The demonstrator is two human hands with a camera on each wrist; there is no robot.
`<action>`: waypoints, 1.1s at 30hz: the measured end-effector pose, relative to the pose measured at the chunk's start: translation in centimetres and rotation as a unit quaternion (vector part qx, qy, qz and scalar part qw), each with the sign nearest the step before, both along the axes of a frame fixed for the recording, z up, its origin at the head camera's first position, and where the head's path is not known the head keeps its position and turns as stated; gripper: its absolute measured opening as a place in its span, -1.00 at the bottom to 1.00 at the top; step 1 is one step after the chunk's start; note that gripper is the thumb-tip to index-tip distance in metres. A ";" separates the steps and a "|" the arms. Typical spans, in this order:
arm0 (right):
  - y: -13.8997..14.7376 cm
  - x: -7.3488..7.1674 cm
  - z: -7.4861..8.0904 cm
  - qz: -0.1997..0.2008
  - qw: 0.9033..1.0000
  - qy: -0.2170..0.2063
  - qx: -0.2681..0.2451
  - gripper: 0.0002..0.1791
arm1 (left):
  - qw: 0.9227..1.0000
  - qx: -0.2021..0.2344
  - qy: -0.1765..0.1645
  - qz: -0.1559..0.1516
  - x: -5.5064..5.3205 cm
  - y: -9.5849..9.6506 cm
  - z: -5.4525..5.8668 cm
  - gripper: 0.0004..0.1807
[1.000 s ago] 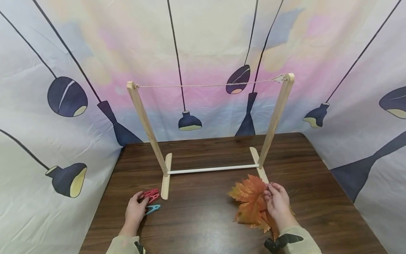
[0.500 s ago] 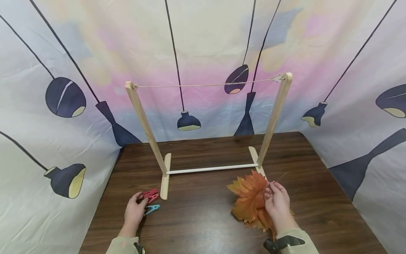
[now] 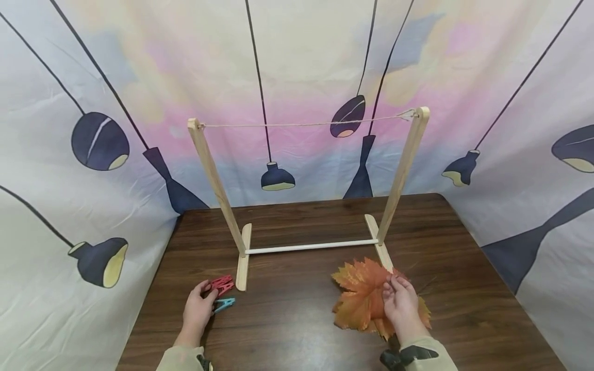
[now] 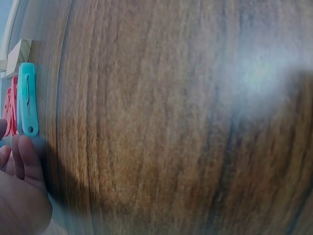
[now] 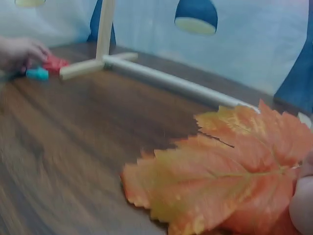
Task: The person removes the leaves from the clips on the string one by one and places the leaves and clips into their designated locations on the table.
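Note:
In the head view my left hand (image 3: 198, 309) rests at the left of the table, thumb and forefinger at the back ends of the red clothespins (image 3: 223, 284). A blue clothespin (image 4: 28, 100) lies beside them, its end right at my fingertips in the left wrist view. On the right, my right hand (image 3: 401, 304) pinches an orange maple leaf (image 3: 364, 296) near its stem. The leaf spreads to the left of the fingers, close over the table; more orange leaf (image 3: 424, 312) shows behind the hand. The leaf's stem end is hidden by the fingers.
A wooden frame (image 3: 215, 190) stands mid-table, with a string (image 3: 297, 124) tied between its post tops and a white rod (image 3: 311, 248) low between its feet. The dark wood table (image 3: 278, 319) ends at a printed curtain (image 3: 297, 62) behind and at the sides.
The right hand has moved slightly toward me and left. The maple leaf tipped up, then came down flatter, showing more leaf right of the hand. The left hand and clothespins stay put.

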State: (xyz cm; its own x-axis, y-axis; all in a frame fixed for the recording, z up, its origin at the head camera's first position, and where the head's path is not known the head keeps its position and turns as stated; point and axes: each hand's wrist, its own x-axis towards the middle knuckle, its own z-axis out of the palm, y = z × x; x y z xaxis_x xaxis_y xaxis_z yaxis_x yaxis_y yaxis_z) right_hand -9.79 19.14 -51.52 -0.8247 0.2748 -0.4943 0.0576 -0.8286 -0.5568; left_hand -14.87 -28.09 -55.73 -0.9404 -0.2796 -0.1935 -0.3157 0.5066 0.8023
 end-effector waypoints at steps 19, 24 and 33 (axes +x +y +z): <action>3.4 0.3 -1.2 0.074 0.988 -0.041 0.127 -0.84 | 0.999 0.037 0.001 0.010 0.1 0.0 0.5 -0.45; 4.9 0.3 -0.6 0.080 0.982 -0.065 0.158 -0.81 | 0.999 0.047 0.010 0.012 0.1 -0.4 0.7 -0.44; 7.3 0.4 -0.2 0.101 0.970 -0.069 0.211 -0.82 | 0.998 0.062 0.024 0.011 -0.1 -0.3 1.7 -0.42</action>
